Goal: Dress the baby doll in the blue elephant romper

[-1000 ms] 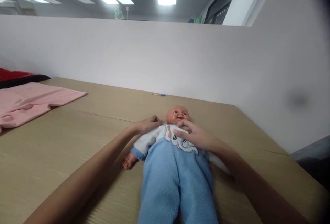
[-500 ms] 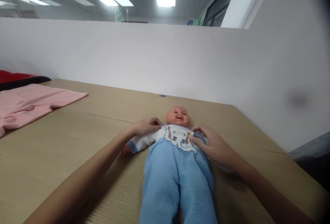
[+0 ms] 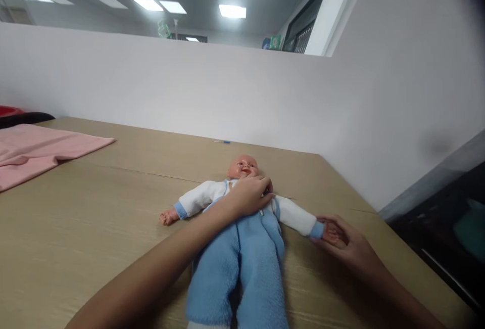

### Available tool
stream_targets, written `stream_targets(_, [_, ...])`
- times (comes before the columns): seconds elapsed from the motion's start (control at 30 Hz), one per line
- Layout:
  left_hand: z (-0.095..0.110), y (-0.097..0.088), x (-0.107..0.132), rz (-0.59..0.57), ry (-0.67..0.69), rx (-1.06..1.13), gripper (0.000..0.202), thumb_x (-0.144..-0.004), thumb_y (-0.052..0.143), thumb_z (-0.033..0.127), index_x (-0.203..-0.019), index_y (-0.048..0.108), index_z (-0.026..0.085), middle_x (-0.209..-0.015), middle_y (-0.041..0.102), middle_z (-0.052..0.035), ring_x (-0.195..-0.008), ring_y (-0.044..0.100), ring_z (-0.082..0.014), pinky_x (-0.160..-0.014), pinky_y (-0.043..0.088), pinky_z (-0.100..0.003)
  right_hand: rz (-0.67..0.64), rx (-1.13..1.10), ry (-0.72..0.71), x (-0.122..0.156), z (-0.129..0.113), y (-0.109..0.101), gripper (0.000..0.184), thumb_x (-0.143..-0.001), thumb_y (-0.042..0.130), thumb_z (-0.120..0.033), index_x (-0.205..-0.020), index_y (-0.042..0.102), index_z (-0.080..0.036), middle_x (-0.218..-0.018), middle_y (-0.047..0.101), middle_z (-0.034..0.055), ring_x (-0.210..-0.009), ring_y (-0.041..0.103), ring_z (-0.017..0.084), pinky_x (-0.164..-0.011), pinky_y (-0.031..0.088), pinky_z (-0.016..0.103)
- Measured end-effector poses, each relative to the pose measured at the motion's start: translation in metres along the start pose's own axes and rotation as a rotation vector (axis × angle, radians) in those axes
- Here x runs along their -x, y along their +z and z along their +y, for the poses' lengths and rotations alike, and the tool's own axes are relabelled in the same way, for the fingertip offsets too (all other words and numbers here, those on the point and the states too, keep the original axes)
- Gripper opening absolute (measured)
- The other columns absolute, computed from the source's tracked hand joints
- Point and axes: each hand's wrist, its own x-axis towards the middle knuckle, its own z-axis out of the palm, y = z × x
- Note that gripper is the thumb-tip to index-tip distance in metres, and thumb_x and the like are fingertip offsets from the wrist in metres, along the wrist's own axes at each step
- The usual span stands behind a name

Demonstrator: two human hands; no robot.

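Observation:
A baby doll (image 3: 242, 167) in a blue fleece suit with white sleeves lies face up on the wooden table (image 3: 94, 202), arms spread out. My left hand (image 3: 250, 195) rests on the doll's chest just under its chin, fingers curled and pressed on the suit. My right hand (image 3: 343, 240) lies at the table's right side, its fingers closed round the doll's small hand at the end of the white sleeve (image 3: 297, 218).
A pink cloth (image 3: 34, 149) lies at the table's far left, with a red and black object behind it. A white partition wall (image 3: 170, 91) runs along the back. A small blue item (image 3: 226, 142) lies near the wall. The table edge drops off at the right.
My left hand moved from the doll's shoulder onto its chest. My right hand left the chest and took the doll's hand, pulling that arm out sideways. Both doll arms now lie spread.

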Motion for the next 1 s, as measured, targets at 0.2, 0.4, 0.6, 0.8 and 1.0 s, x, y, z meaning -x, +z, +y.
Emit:
stream_targets(0.2, [-0.015, 0.015, 0.006, 0.073, 0.087, 0.233, 0.017, -0.104, 0.068, 0.033, -0.111, 0.066, 0.018, -0.113, 0.075, -0.0083, -0.107, 0.068, -0.0258, -0.094, 0.05, -0.038, 0.091, -0.388, 0.001, -0.033, -0.026, 0.016, 0.064, -0.067, 0.097, -0.06, -0.113, 0.071, -0.026, -0.12, 0.076, 0.009, -0.116, 0.072, 0.03, -0.101, 0.061, 0.037])
stream_targets(0.4, [-0.009, 0.001, 0.014, 0.128, 0.245, 0.445, 0.016, -0.109, 0.061, 0.033, -0.114, 0.066, 0.018, -0.114, 0.073, -0.0094, -0.108, 0.066, -0.0229, -0.098, 0.051, -0.035, 0.069, -0.461, -0.091, -0.074, -0.06, 0.05, 0.056, -0.074, 0.095, -0.054, -0.115, 0.069, -0.026, -0.111, 0.074, 0.0056, -0.102, 0.071, 0.026, -0.095, 0.059, 0.038])
stream_targets(0.6, [-0.002, -0.01, 0.024, 0.173, 0.358, 0.389, 0.026, -0.114, 0.047, 0.038, -0.117, 0.066, 0.02, -0.118, 0.072, -0.013, -0.113, 0.065, -0.0251, -0.103, 0.05, -0.037, -0.057, -0.176, -0.353, -0.065, -0.078, 0.075, 0.02, -0.087, 0.079, -0.039, -0.099, 0.068, -0.027, -0.098, 0.066, 0.0026, -0.093, 0.063, 0.026, -0.086, 0.052, 0.039])
stream_targets(0.8, [-0.006, -0.005, 0.02, 0.262, 0.298, 0.599, 0.023, -0.11, 0.059, 0.04, -0.111, 0.069, 0.019, -0.111, 0.074, -0.0101, -0.106, 0.068, -0.0229, -0.101, 0.051, -0.034, -0.086, -0.155, -0.441, -0.04, -0.08, 0.08, 0.024, -0.107, 0.051, -0.044, -0.1, 0.068, -0.029, -0.108, 0.065, 0.007, -0.106, 0.062, 0.029, -0.096, 0.05, 0.044])
stream_targets(1.0, [-0.014, 0.009, 0.012, 0.271, 0.057, 0.621, 0.026, -0.103, 0.068, 0.044, -0.103, 0.066, 0.018, -0.101, 0.074, -0.0058, -0.095, 0.068, -0.0207, -0.083, 0.049, -0.031, -0.051, -0.447, -0.164, -0.033, -0.078, 0.091, 0.022, -0.102, 0.062, -0.05, -0.098, 0.067, -0.029, -0.103, 0.067, 0.0048, -0.105, 0.063, 0.028, -0.102, 0.051, 0.042])
